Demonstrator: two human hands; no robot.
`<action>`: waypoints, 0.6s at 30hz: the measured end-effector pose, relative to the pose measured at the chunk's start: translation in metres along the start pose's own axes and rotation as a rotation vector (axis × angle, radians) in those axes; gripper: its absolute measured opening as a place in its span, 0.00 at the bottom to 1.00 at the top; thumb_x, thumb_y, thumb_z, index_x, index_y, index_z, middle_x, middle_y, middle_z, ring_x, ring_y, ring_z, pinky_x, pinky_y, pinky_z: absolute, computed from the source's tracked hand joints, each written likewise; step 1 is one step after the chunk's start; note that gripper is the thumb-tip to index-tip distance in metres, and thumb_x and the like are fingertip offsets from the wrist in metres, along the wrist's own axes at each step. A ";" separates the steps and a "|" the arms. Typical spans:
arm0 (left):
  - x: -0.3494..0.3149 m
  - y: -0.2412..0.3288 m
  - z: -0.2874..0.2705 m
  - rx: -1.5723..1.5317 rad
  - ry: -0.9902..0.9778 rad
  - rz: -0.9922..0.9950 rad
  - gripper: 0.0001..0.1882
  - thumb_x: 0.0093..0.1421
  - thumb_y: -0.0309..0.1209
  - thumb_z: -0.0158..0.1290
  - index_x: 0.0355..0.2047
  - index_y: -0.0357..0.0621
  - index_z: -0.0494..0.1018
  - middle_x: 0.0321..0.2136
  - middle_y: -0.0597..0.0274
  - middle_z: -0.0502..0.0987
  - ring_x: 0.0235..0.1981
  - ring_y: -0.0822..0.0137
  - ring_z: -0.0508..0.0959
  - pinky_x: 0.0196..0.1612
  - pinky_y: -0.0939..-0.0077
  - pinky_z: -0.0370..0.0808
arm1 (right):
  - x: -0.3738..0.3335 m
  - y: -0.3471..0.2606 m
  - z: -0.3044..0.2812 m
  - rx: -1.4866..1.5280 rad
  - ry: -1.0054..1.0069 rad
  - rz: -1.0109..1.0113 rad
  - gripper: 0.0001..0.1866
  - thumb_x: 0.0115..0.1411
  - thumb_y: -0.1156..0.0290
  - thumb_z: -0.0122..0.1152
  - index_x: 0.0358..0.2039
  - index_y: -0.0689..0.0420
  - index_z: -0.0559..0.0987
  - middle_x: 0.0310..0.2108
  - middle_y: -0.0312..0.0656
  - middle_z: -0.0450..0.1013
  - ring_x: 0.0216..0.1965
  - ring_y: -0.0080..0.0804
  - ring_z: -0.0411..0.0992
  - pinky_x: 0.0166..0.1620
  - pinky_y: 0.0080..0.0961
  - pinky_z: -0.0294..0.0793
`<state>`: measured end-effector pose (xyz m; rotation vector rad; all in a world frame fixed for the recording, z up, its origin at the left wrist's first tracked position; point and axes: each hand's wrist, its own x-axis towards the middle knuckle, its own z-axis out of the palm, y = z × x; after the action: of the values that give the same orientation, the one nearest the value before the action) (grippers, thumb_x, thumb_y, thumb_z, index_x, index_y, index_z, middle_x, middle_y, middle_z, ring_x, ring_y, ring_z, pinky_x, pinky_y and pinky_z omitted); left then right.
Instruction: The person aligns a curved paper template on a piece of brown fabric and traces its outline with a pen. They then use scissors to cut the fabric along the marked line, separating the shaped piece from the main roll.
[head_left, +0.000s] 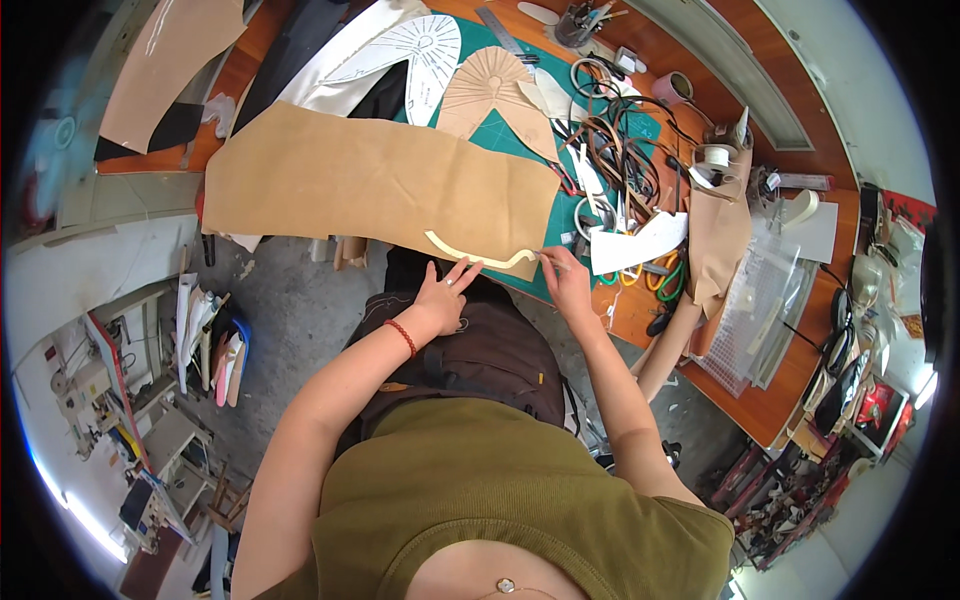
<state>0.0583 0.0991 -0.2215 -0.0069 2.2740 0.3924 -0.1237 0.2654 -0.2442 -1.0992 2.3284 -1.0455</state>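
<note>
A large tan sheet (370, 175), leather by its look, lies across the near edge of the worktable and overhangs it a little. On its lower right part rests a narrow, curved cream pattern strip (458, 255) with a wavy right end. My left hand (442, 303) is open, its fingertips spread and pressing on the strip and the sheet's edge. At the strip's right end, my right hand (567, 280) is closed in a pinch by the sheet's corner. A thin, light object seems to show between those fingers, too small to name.
A green cutting mat (490, 130) carries a white fan-shaped pattern (433, 70) and a tan pleated piece (485, 90). Right of them lie tangled dark straps (625, 150), a white pattern piece (640, 243) and green-handled scissors (671, 281). A roll of tan material (718, 240) stands farther right.
</note>
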 end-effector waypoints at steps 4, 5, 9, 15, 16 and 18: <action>-0.002 0.000 -0.004 -0.025 -0.009 0.007 0.24 0.56 0.48 0.56 0.46 0.44 0.78 0.71 0.59 0.32 0.71 0.59 0.33 0.64 0.38 0.49 | -0.010 0.004 -0.002 -0.030 -0.007 0.008 0.04 0.59 0.72 0.58 0.34 0.58 0.76 0.31 0.46 0.75 0.30 0.49 0.74 0.31 0.38 0.73; -0.003 0.000 -0.005 -0.026 -0.014 0.008 0.24 0.56 0.48 0.56 0.45 0.44 0.78 0.71 0.59 0.32 0.71 0.59 0.33 0.64 0.38 0.49 | -0.013 0.004 -0.002 -0.048 -0.023 0.009 0.04 0.59 0.72 0.58 0.33 0.58 0.75 0.31 0.46 0.75 0.30 0.50 0.74 0.31 0.38 0.73; -0.003 0.000 -0.006 -0.032 -0.013 0.012 0.24 0.56 0.48 0.56 0.45 0.44 0.78 0.71 0.58 0.32 0.71 0.59 0.34 0.64 0.38 0.49 | -0.024 0.002 -0.001 -0.041 -0.050 -0.004 0.04 0.59 0.73 0.58 0.32 0.59 0.74 0.30 0.47 0.74 0.30 0.49 0.74 0.32 0.37 0.73; -0.003 -0.004 -0.010 -0.080 0.000 0.036 0.23 0.54 0.46 0.58 0.44 0.43 0.78 0.71 0.58 0.33 0.71 0.59 0.36 0.64 0.40 0.51 | -0.016 -0.006 0.011 -0.054 -0.051 -0.004 0.04 0.58 0.72 0.58 0.31 0.58 0.74 0.28 0.46 0.73 0.32 0.49 0.73 0.35 0.39 0.71; -0.005 -0.005 -0.009 -0.081 0.030 0.045 0.23 0.53 0.45 0.59 0.44 0.43 0.78 0.70 0.59 0.35 0.71 0.59 0.39 0.64 0.41 0.53 | -0.015 -0.008 0.013 -0.053 -0.072 -0.027 0.04 0.58 0.72 0.58 0.31 0.58 0.74 0.27 0.47 0.73 0.32 0.49 0.73 0.35 0.39 0.71; -0.008 -0.008 -0.012 -0.081 0.041 0.066 0.23 0.53 0.44 0.59 0.46 0.44 0.77 0.70 0.59 0.38 0.71 0.60 0.41 0.63 0.43 0.55 | -0.011 -0.013 0.015 -0.057 -0.111 -0.072 0.04 0.58 0.72 0.58 0.30 0.58 0.74 0.27 0.47 0.73 0.32 0.49 0.72 0.35 0.40 0.71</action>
<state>0.0559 0.0871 -0.2106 0.0186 2.3015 0.5229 -0.1015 0.2616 -0.2441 -1.2388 2.2587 -0.9225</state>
